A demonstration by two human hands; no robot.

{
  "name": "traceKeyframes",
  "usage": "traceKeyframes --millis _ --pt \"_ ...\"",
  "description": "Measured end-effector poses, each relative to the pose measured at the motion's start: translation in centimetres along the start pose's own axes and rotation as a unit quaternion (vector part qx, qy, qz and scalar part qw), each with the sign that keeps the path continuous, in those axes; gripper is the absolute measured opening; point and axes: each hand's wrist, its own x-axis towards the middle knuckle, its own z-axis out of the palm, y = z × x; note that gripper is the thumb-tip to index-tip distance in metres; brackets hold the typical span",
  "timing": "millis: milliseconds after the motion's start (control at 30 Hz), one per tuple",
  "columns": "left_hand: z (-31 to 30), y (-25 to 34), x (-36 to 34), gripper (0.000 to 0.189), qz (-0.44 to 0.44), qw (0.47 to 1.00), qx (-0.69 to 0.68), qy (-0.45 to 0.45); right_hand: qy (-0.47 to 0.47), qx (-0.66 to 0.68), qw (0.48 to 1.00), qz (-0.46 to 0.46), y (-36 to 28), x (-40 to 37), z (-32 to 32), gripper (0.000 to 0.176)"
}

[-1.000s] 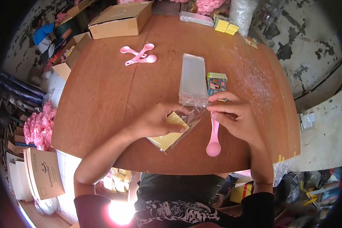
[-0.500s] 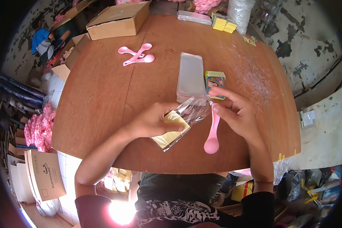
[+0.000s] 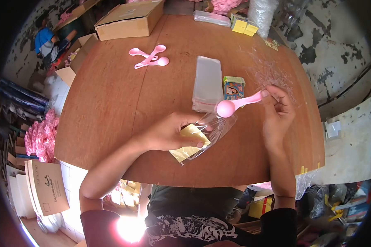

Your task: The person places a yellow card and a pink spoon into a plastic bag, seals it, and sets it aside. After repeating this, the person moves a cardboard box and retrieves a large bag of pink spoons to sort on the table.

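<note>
My left hand (image 3: 175, 131) grips a clear plastic bag (image 3: 224, 127) with a pale yellow box (image 3: 189, 144) inside it, thumb across the box. The bag's mouth points up and right. In my right hand (image 3: 278, 109) is a pink measuring spoon (image 3: 239, 105), pinched by the end of its handle. Its round bowl lies over the bag's mouth in this view. Just beyond sits a stack of clear plastic bags (image 3: 207, 80), with a small colourful box (image 3: 234, 87) to its right. Several more pink spoons (image 3: 150, 57) lie crossed farther back on the left.
The brown wooden table (image 3: 107, 103) carries a cardboard box (image 3: 130, 20) at the back left. Yellow boxes (image 3: 244, 25) and a clear plastic roll (image 3: 261, 16) stand at the back right. Plastic strips (image 3: 274, 76) lie scattered on the right. Another person (image 3: 47, 43) sits at far left.
My right hand has moved right and swung the spoon from hanging bowl-down to lying sideways, its bowl now at the bag's mouth. The left hand with bag and box has shifted slightly right.
</note>
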Motion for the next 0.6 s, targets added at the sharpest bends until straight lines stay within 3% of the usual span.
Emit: traceKeyframes --millis 100,167,467,600 --pt "-0.1 0.2 -0.1 0.047 -0.005 1.000 -0.019 0.011 -0.017 0.006 1.000 -0.012 0.2 -0.2 0.2 0.014" --pt "-0.4 1.1 -0.1 0.047 -0.130 0.991 -0.035 0.009 -0.031 -0.024 0.999 -0.017 0.1 -0.1 0.2 0.014" --pt "0.4 0.4 -0.1 0.050 -0.047 0.997 -0.052 0.027 -0.118 0.058 0.991 0.007 -0.6 -2.4 2.7 0.015" --pt "0.2 1.2 -0.4 0.051 -0.119 0.992 -0.039 0.010 -0.189 -0.013 0.982 -0.013 -1.0 -2.8 2.9 0.020"
